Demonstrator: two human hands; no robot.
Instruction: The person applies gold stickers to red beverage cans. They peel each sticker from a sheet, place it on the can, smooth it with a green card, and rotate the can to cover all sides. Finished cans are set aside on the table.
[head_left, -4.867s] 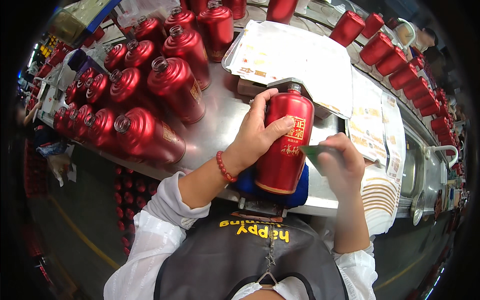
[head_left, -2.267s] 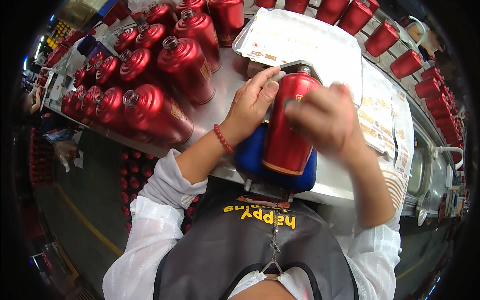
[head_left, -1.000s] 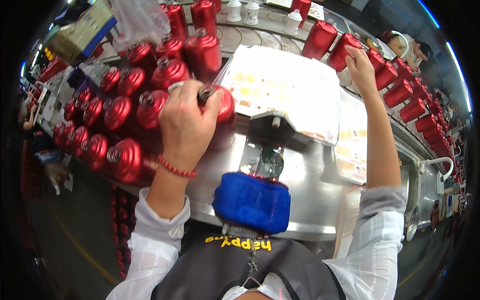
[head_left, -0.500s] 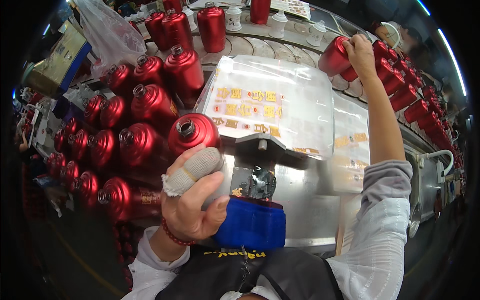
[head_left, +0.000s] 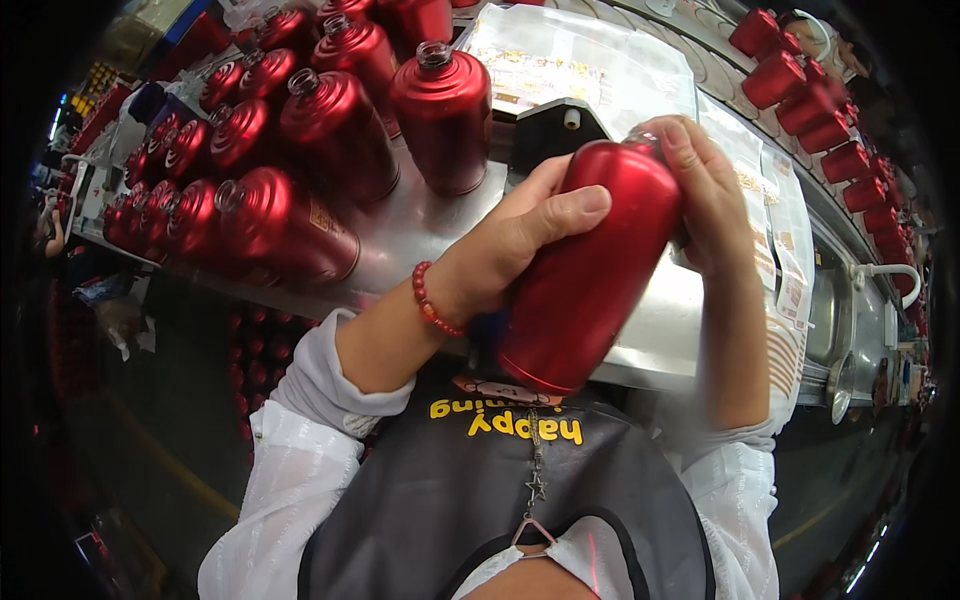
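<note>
Head view: the left of two side-by-side wide fisheye cameras looks down and forward from above a dark grey apron with yellow lettering (head_left: 430, 500), which fills the lower middle. Near range, about the centre: the bare left hand (head_left: 515, 240), the bare right hand (head_left: 705, 190) and a satin-red, round-shouldered bottle (head_left: 600, 265). Far range, upper right: a receding row of red bottles (head_left: 824, 135). The shiny steel tabletop (head_left: 415, 235) is seen obliquely from above, inside a rounded black border.
</note>
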